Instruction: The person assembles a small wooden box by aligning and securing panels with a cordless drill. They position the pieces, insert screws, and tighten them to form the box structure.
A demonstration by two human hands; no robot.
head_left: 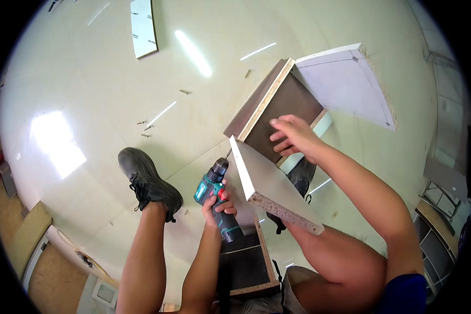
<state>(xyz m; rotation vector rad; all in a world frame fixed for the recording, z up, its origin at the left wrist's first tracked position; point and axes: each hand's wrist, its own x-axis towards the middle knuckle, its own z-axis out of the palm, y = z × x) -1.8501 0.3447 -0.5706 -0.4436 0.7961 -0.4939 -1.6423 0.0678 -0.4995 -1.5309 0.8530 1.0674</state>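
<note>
My left hand [221,205] is wrapped round the grip of a teal and black cordless drill [212,184]. The bit points up and away, its tip close to the near corner of a white-edged chipboard panel [269,180]. That panel belongs to a partly assembled chipboard piece with a dark brown panel [277,118] and a pale panel [345,81] angling off to the right. Over the brown panel hovers my right hand [295,138], its fingers loosely bent and apart, with nothing visible in them.
Several screws [184,92] lie scattered on the shiny tiled floor [110,94]. A white board [143,29] rests at the far side. My left shoe [147,178] stands left of the drill. Beneath me is a dark box-like wooden piece [246,264]; a cable [83,256] lies lower left.
</note>
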